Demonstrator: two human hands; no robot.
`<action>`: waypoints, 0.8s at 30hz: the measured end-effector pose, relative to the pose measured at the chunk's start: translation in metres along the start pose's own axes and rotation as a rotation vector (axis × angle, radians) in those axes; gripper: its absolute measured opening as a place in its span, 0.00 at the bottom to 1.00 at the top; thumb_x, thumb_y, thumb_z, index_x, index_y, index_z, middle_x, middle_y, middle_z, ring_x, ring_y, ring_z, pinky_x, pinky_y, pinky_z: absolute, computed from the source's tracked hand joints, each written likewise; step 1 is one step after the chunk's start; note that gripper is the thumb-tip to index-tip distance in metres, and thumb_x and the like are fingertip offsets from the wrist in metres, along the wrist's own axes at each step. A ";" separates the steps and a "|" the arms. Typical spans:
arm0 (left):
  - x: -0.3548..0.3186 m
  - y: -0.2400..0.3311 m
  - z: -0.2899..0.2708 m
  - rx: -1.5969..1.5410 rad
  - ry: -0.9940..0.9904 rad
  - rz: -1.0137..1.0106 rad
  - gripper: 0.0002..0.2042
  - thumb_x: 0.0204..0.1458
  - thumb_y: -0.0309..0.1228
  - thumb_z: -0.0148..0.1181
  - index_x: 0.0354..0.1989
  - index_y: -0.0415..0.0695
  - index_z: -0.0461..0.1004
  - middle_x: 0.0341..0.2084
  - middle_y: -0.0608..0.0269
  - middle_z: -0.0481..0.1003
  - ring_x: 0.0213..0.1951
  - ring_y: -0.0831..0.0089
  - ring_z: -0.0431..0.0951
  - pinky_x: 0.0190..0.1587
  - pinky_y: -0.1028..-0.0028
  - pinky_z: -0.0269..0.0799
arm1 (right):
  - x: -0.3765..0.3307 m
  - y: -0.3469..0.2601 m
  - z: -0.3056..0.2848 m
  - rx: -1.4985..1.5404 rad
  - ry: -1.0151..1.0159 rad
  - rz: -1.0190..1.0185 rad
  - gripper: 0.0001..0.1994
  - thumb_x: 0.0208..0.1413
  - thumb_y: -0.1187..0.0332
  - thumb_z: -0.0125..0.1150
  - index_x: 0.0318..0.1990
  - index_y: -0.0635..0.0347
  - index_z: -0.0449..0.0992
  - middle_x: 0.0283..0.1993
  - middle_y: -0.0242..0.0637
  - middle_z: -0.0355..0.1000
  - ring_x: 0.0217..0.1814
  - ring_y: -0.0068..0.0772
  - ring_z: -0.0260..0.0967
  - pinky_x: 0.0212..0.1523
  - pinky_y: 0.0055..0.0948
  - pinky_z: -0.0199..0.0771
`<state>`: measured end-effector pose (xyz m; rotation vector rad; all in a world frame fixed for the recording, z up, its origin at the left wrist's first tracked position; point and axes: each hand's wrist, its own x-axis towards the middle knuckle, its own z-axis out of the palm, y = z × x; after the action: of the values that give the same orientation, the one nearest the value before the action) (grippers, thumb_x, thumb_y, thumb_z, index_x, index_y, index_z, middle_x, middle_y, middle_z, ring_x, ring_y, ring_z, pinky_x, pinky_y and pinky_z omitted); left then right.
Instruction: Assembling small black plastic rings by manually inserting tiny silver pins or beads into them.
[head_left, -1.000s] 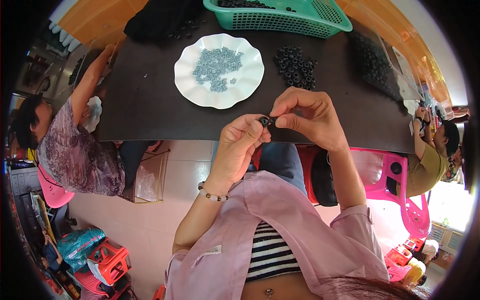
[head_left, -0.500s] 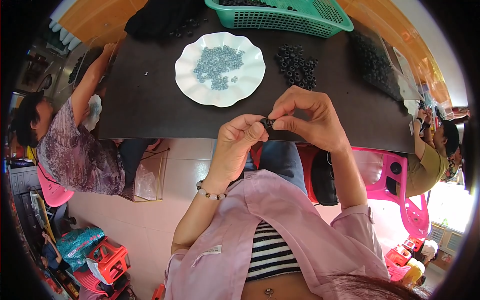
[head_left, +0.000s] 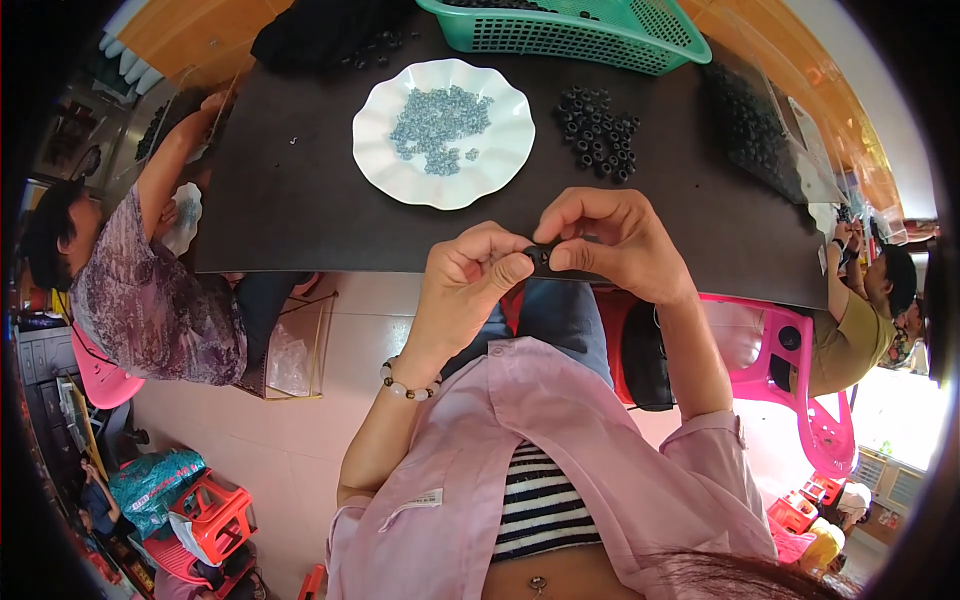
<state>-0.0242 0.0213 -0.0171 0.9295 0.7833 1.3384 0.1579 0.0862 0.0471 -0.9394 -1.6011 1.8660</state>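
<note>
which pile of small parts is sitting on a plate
The pale blue-grey pile, heaped on the white scalloped plate; the black rings to its right lie bare on the dark table.

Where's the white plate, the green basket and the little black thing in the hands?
white plate (head_left: 400, 175), head view, bare left rim.
green basket (head_left: 560, 37), head view, front mesh wall.
small black ring (head_left: 540, 256), head view, part showing between the fingertips.

Bare dark table (head_left: 300, 200) is seen between the near edge and the white scalloped plate (head_left: 445, 130); room is left there for a hand; the way straight ahead is blocked by the plate, with the pile of black rings (head_left: 600, 140) just to its right; the far edge is closed off by the green basket (head_left: 580, 35); the left end is taken by a co-worker's arm (head_left: 170, 170); a clear bag of black parts (head_left: 760, 130) lies at the right.
</note>
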 end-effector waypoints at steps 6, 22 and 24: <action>0.004 0.000 -0.006 -0.088 -0.066 -0.044 0.08 0.51 0.29 0.65 0.33 0.36 0.78 0.24 0.71 0.70 0.28 0.86 0.66 0.31 0.84 0.61 | 0.008 0.015 -0.002 0.167 -0.199 -0.109 0.19 0.48 0.71 0.67 0.49 0.67 0.76 0.43 0.36 0.71 0.43 0.22 0.66 0.44 0.18 0.66; 0.002 0.019 -0.007 -0.082 -0.058 -0.212 0.10 0.51 0.30 0.64 0.35 0.33 0.80 0.24 0.58 0.79 0.29 0.76 0.79 0.36 0.79 0.76 | 0.014 0.029 0.000 0.407 -0.232 -0.007 0.15 0.49 0.76 0.65 0.46 0.66 0.78 0.43 0.41 0.72 0.44 0.33 0.72 0.46 0.28 0.76; 0.001 0.020 -0.008 -0.067 -0.063 -0.228 0.11 0.51 0.31 0.64 0.35 0.33 0.79 0.24 0.56 0.79 0.29 0.75 0.80 0.36 0.79 0.77 | 0.013 0.028 0.000 0.415 -0.223 0.006 0.15 0.48 0.79 0.64 0.46 0.67 0.78 0.45 0.44 0.71 0.44 0.37 0.73 0.48 0.32 0.79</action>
<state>-0.0404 0.0231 -0.0026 0.8004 0.7676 1.1245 0.1507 0.0910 0.0174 -0.5716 -1.2483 2.2527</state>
